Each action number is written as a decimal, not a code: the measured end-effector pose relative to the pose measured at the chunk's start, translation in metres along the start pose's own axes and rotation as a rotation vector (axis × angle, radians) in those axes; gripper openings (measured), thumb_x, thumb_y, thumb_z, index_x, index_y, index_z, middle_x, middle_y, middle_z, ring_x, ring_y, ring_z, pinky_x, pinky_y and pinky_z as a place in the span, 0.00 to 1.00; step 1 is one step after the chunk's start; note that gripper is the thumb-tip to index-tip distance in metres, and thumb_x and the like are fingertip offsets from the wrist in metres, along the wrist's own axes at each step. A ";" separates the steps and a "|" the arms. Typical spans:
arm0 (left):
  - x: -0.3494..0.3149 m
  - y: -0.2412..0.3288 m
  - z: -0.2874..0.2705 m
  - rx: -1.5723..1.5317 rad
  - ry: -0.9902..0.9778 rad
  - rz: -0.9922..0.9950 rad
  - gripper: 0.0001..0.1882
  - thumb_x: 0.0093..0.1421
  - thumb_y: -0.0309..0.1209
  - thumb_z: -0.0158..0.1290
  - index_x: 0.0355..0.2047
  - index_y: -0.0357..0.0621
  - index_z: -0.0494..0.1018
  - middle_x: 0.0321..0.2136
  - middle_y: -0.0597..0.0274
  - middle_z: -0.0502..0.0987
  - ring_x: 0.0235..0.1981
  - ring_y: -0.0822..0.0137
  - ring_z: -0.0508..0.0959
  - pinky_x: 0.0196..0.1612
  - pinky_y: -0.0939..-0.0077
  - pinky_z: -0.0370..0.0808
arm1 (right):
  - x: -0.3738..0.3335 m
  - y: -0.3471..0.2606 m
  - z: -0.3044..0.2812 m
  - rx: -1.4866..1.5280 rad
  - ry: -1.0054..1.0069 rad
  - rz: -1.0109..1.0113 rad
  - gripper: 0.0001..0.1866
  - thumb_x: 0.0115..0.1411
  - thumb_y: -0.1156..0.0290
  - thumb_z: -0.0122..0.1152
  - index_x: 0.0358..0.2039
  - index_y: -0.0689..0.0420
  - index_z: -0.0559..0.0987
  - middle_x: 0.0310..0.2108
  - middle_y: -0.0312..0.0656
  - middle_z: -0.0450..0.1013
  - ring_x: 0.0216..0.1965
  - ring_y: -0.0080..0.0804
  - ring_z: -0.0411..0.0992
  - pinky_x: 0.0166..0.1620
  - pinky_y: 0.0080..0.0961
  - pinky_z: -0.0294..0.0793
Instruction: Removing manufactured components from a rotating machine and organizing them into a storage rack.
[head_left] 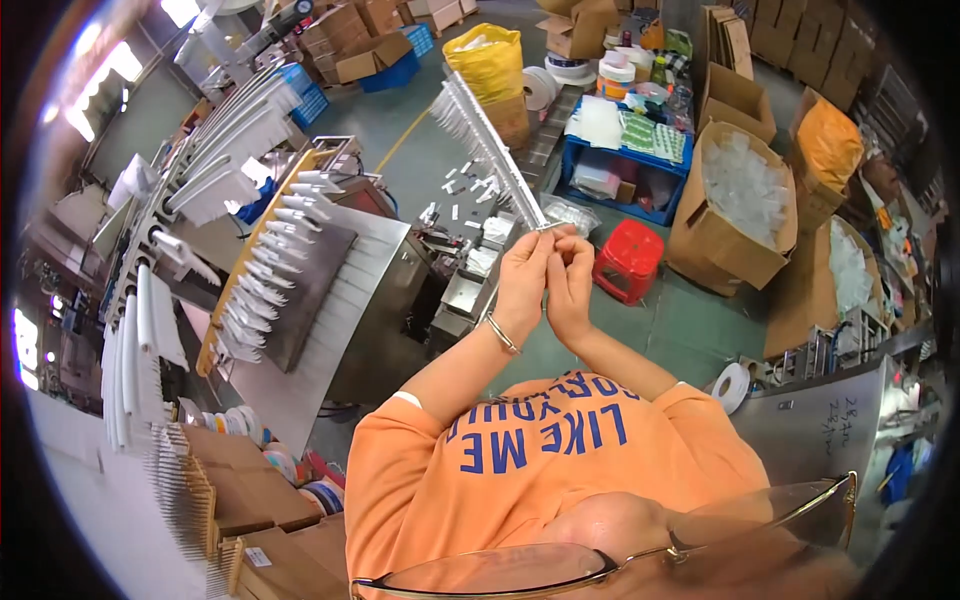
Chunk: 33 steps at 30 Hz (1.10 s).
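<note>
A long metal rod [495, 155] strung with white tabs is gripped at centre frame by the closed left hand [523, 272] and closed right hand [571, 278].

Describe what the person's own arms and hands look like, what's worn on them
Both forearms are bare from the elbow down, with no gloves on the left hand or the right hand. A thin silver-coloured bangle circles the left wrist. Short orange sleeves of a T-shirt with dark blue lettering cover the upper arms; a white edge shows under the left sleeve's hem.
</note>
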<state>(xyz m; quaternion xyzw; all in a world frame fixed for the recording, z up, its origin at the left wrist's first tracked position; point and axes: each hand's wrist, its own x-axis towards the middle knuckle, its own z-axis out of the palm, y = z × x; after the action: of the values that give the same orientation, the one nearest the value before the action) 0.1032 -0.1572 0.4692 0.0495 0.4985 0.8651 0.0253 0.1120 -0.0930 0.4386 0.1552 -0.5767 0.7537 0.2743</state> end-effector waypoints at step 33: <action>0.198 0.138 -0.112 1.567 -0.462 0.715 0.06 0.46 0.31 0.56 0.26 0.45 0.76 0.28 0.66 0.75 0.36 0.64 0.71 0.40 0.69 0.64 | 0.145 0.097 -0.003 0.187 -0.065 0.167 0.05 0.57 0.79 0.41 0.34 0.56 0.63 0.25 0.33 0.60 0.20 0.15 0.54 0.24 0.11 0.54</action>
<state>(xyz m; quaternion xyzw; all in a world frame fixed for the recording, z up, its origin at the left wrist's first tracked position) -0.1053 -0.3039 0.5445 0.3782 0.8842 0.2002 -0.1874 -0.0615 -0.0740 0.4414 0.1560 -0.5234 0.8189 0.1761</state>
